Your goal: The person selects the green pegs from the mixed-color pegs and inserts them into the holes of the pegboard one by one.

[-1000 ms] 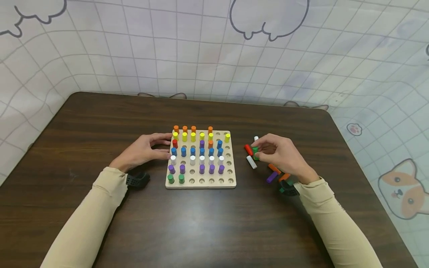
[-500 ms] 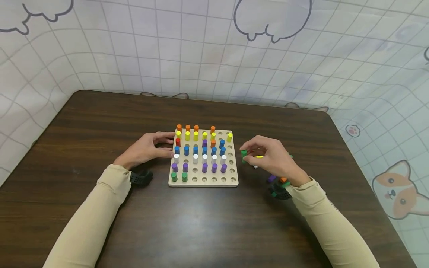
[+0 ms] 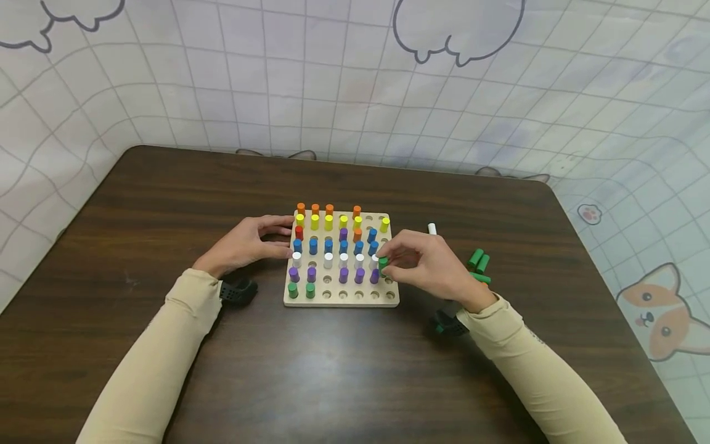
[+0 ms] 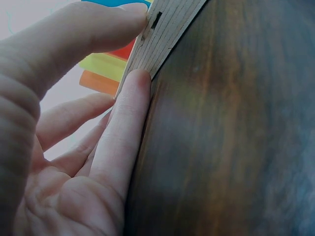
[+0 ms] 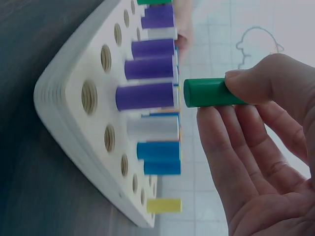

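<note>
A pale wooden pegboard (image 3: 341,303) bears rows of coloured pegs: orange, yellow, blue, white, purple and green, plus one red. My right hand (image 3: 424,264) pinches a green peg (image 5: 206,92) between thumb and fingertips, over the board's right side. In the right wrist view the peg is level with the tops of the purple pegs (image 5: 145,97), clear of the holes. My left hand (image 3: 244,245) rests at the board's left edge. In the left wrist view its thumb and a straight finger touch the board's side (image 4: 162,37).
Loose green pegs (image 3: 476,258) lie on the dark wooden table (image 3: 333,370) right of the board, partly behind my right wrist. A white peg (image 3: 432,229) is farther back. A patterned cloth wall (image 3: 333,80) stands behind the table.
My right hand has lifted the green peg from the loose pegs and carried it left to over the board. The left hand stays at the board's edge.
</note>
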`<state>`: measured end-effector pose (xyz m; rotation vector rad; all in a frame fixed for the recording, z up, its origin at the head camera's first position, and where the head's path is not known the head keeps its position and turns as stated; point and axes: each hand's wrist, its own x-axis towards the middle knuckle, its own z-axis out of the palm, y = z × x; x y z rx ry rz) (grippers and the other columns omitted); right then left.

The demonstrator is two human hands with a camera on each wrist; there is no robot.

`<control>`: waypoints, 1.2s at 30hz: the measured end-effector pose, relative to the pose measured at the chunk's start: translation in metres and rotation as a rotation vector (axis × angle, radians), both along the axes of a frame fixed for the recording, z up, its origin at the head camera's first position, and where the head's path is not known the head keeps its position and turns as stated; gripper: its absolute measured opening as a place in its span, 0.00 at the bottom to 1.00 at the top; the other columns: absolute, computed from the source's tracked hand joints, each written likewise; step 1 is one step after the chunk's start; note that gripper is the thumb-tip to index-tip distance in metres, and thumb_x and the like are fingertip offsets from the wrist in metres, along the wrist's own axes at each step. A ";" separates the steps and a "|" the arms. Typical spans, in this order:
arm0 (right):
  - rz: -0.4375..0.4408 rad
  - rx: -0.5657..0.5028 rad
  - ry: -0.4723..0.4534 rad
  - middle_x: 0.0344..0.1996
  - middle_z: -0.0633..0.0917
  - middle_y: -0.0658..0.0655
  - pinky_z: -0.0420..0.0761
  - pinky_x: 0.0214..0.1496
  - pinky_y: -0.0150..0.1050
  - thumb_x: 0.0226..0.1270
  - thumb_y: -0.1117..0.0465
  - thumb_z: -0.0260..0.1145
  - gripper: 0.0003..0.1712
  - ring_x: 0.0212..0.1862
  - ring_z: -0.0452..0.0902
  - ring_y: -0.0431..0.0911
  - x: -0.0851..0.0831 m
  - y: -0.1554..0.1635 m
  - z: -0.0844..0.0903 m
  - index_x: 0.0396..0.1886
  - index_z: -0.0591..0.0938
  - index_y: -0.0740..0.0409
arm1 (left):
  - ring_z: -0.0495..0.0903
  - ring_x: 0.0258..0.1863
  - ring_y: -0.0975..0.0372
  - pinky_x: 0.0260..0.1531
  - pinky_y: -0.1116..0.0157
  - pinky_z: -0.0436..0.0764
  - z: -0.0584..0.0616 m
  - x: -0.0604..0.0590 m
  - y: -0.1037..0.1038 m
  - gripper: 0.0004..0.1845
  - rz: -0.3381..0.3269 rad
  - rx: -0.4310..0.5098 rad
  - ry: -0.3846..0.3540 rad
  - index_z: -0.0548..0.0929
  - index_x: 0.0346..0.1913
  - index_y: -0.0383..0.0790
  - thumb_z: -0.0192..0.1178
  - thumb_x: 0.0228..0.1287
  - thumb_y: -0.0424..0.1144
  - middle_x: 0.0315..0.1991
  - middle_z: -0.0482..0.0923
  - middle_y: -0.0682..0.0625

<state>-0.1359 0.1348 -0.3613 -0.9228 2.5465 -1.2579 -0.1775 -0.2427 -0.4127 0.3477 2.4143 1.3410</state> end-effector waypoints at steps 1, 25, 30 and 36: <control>0.004 -0.008 -0.007 0.45 0.88 0.52 0.88 0.53 0.41 0.63 0.68 0.75 0.14 0.44 0.87 0.42 0.001 -0.002 0.000 0.48 0.87 0.54 | 0.72 0.70 0.50 0.72 0.45 0.72 0.000 0.000 0.000 0.44 0.000 0.000 0.000 0.67 0.78 0.45 0.75 0.62 0.50 0.71 0.73 0.45; 0.124 -0.035 -0.019 0.44 0.89 0.50 0.89 0.52 0.37 0.63 0.66 0.76 0.14 0.45 0.86 0.41 0.016 -0.048 -0.011 0.48 0.88 0.55 | 0.73 0.69 0.51 0.72 0.47 0.72 -0.001 -0.002 0.000 0.43 -0.007 0.025 -0.005 0.67 0.78 0.44 0.74 0.63 0.45 0.70 0.75 0.44; 0.140 -0.036 -0.002 0.43 0.89 0.51 0.88 0.51 0.35 0.63 0.66 0.76 0.14 0.44 0.86 0.40 0.017 -0.055 -0.016 0.49 0.89 0.56 | 0.73 0.69 0.51 0.73 0.46 0.71 0.001 -0.001 0.000 0.42 -0.011 0.034 0.005 0.67 0.78 0.43 0.74 0.63 0.44 0.70 0.74 0.43; 0.146 -0.011 0.004 0.46 0.90 0.52 0.88 0.51 0.35 0.64 0.66 0.75 0.14 0.47 0.87 0.42 0.020 -0.065 -0.018 0.49 0.88 0.57 | 0.74 0.69 0.51 0.72 0.47 0.72 0.001 0.000 -0.001 0.42 -0.013 0.040 0.005 0.67 0.78 0.43 0.74 0.63 0.44 0.70 0.74 0.43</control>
